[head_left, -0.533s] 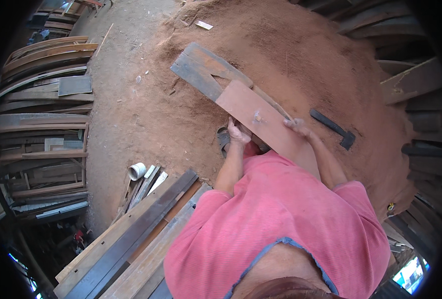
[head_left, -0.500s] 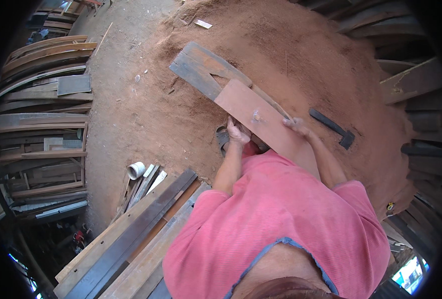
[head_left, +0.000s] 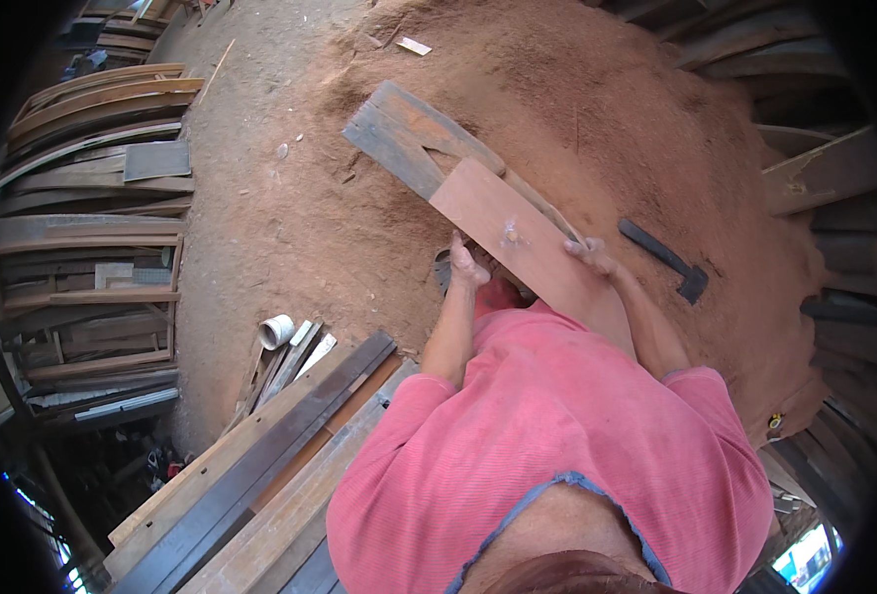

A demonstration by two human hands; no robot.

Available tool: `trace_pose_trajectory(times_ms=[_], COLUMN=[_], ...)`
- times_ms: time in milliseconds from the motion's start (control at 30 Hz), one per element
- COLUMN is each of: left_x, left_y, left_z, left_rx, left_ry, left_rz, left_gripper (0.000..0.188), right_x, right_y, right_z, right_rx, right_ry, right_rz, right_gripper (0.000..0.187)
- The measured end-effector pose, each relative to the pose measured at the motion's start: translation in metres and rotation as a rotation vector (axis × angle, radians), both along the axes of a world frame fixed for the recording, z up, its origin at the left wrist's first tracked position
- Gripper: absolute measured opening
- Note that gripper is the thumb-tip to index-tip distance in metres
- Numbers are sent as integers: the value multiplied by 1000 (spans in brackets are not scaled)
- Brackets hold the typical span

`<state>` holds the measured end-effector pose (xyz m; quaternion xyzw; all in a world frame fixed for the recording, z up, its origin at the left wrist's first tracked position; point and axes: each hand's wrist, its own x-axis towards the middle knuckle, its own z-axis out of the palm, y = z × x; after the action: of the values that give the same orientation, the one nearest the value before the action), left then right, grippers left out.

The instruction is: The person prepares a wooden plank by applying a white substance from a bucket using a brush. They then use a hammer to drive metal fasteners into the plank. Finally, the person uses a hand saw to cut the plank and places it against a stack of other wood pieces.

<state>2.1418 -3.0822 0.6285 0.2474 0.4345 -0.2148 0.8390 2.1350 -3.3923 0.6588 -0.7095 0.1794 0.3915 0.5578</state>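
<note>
A flat reddish-brown board (head_left: 503, 223) lies slantwise before me, with a small hole and pale marks near its middle. It rests over a weathered grey plank (head_left: 394, 134) that has a V-shaped notch; a narrow part of this plank runs along the board's far edge. My left hand (head_left: 470, 267) holds the board's near edge, thumb up and fingers partly hidden beneath it. On the other edge, my right hand (head_left: 594, 257) is closed over the board beside the narrow strip. A dark hammer-like tool (head_left: 668, 262) lies to the right on the sawdust.
Long planks (head_left: 260, 475) are stacked at my lower left, beside a white cylindrical container (head_left: 276, 332) and short offcuts. Wooden frames and boards (head_left: 102, 267) line the left side. More timber (head_left: 825, 168) stands along the right. A small yellow object (head_left: 776, 421) lies near the right edge.
The view has shifted slightly, so the surroundings appear moved a little. Both hands keep their hold on the board, which stays at nearly the same slant.
</note>
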Motion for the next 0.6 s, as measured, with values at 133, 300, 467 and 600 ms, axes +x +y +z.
trace_pose_trajectory(times_ms=[133,300,467,600], left_x=[17,21,8,5], left_y=[40,25,46,56], left_z=[-31,-53,-86,-53], left_rx=[116,101,438,1152], left_ry=[-32,-152,-274,9], left_rz=[68,218,96,-478], left_gripper=[68,25,28,46], right_x=[3,5,11,-4], right_y=[1,12,10,1], right_z=[5,14,11,-18], right_rx=[18,-134,-213,-177], right_ry=[8,-32,-43,6], right_rz=[39,123,234,155], right_gripper=[70,75,71,72])
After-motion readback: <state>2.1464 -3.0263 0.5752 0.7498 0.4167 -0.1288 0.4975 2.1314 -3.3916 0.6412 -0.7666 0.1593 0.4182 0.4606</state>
